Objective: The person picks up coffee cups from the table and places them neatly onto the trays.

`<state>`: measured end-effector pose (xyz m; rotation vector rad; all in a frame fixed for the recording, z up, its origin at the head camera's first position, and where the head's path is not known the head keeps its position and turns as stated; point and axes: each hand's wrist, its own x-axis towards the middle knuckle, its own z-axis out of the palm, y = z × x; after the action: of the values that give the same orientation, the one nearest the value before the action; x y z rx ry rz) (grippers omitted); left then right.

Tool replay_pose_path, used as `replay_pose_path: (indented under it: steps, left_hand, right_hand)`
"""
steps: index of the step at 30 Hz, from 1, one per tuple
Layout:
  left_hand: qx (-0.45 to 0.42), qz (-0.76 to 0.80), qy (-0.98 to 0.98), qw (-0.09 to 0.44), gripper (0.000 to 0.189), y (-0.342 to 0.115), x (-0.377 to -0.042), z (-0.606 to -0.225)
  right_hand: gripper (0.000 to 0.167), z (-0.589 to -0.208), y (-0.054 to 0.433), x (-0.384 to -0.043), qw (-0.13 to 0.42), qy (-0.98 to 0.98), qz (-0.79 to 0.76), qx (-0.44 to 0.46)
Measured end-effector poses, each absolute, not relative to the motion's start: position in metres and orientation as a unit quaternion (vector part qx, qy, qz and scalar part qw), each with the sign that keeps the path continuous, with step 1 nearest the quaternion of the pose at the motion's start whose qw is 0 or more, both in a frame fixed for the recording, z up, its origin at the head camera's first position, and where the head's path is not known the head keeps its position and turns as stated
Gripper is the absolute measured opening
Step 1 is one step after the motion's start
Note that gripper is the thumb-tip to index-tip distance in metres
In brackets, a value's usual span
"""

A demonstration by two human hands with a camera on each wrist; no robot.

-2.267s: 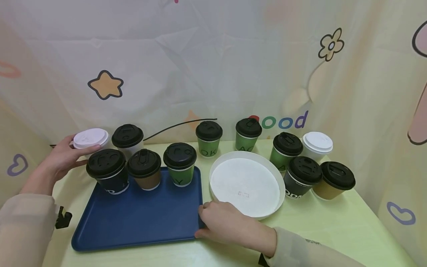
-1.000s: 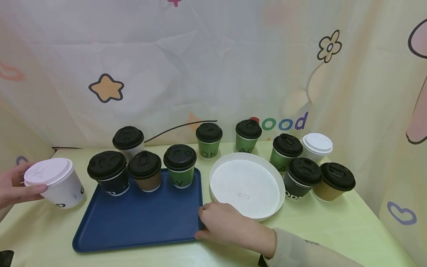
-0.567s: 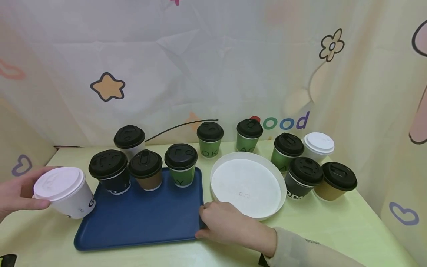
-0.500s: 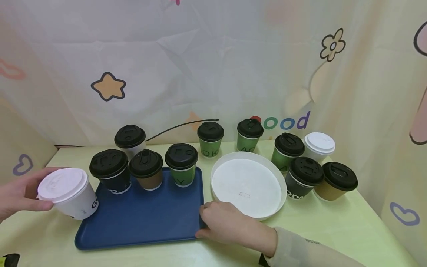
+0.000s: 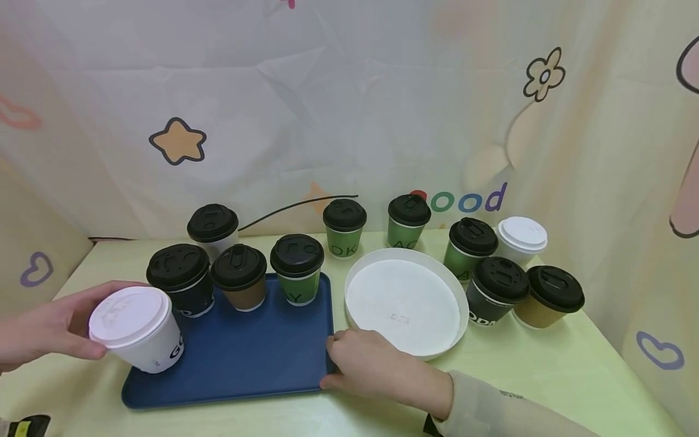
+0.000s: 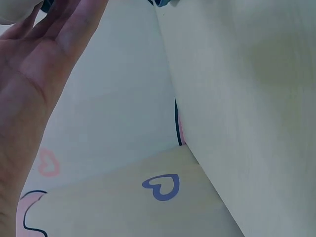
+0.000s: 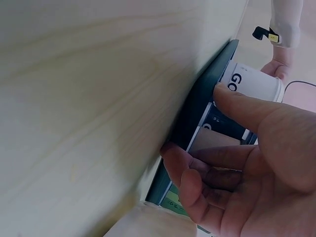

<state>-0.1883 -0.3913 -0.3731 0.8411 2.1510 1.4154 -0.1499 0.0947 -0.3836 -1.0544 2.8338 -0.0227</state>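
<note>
My left hand (image 5: 65,325) grips a white paper coffee cup (image 5: 150,349) with a white lid, thumb and fingers round its sides near the lid. The cup's base overlaps the left part of the blue tray (image 5: 246,364), slightly tilted. At the tray's right edge my right hand (image 5: 377,367) pinches the rim; in the right wrist view its thumb (image 7: 237,103) lies over the tray's edge and a finger curls beneath. A black cup (image 5: 182,288), a brown cup (image 5: 240,288) and a green cup (image 5: 297,279), all black-lidded, stand along the tray's back.
Right of the tray lies a round white dish (image 5: 404,303). Around it stand green cups (image 5: 344,237), a dark cup (image 5: 494,297), a tan cup (image 5: 546,303) and a white-lidded cup (image 5: 521,237). Another white cup (image 5: 215,233) with a black lid stands behind the tray. A curtain hangs behind.
My left hand has brought the white cup from the back left round to the tray's left side, then rightward over the tray. The right hand has stayed at the tray's edge.
</note>
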Motion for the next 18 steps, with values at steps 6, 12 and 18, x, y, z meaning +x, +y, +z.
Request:
replay_pose_path:
  steps: [6,12,18]
  left_hand:
    - [0.3,0.51,0.768,0.243,0.079,-0.378,-0.184,-0.371]
    - [0.271,0.518,0.771,0.252,0.076,-0.37,-0.18,-0.371]
    - [0.258,0.511,0.783,0.244,0.07,-0.363,-0.178,-0.372]
  right_hand:
    - [0.045,-0.383,0.095,-0.15,0.057,0.935,-0.01,-0.349]
    - [0.045,-0.384,0.096,-0.151,0.058,0.935,-0.012,-0.35]
    - [0.045,-0.385,0.096,-0.151,0.057,0.935,-0.012,-0.349]
